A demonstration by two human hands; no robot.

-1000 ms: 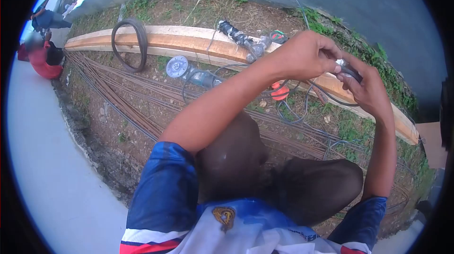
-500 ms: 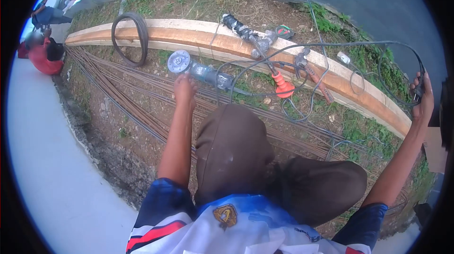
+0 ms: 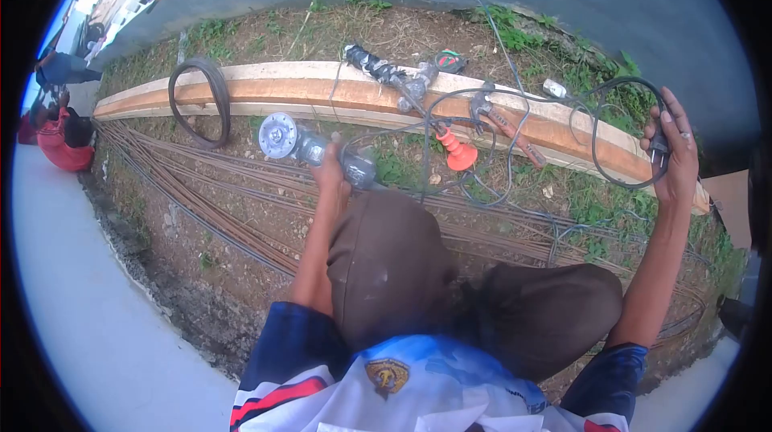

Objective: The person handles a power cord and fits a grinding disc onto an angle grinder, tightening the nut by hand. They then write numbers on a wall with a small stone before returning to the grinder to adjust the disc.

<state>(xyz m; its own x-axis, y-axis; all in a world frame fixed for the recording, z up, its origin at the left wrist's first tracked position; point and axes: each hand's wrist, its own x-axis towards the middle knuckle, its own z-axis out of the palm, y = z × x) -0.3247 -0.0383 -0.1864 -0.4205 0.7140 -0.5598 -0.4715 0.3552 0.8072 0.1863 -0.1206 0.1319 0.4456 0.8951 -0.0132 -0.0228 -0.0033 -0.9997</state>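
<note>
Grey angle grinder, one plug, two hands

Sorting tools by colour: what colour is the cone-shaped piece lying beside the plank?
Orange-red cone-shaped piece, clearest in the head view.

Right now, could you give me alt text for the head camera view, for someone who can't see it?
A squatting person grips an angle grinder on the ground with the left hand and holds its plug and cord up in the right hand. Ahead lie steel rods, a wooden plank with tools, and a wire coil.
</note>
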